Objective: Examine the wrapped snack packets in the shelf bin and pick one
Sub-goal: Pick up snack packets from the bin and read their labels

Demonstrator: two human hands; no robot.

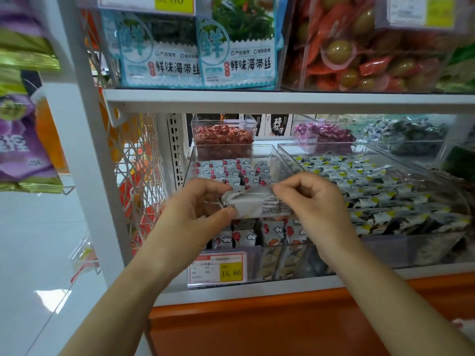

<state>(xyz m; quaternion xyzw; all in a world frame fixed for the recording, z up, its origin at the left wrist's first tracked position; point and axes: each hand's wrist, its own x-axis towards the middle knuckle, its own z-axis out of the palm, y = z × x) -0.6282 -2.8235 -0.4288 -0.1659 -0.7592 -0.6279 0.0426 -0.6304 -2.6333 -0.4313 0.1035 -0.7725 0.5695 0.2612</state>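
Two bare hands, left hand (203, 204) and right hand (311, 199), pinch opposite ends of one white wrapped packet (257, 205), held above a clear shelf bin (270, 155) of many similar packets, with one price tag (218, 268) on its front.

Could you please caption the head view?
Left hand and right hand pinch a white wrapped snack packet over the clear plastic shelf bin.
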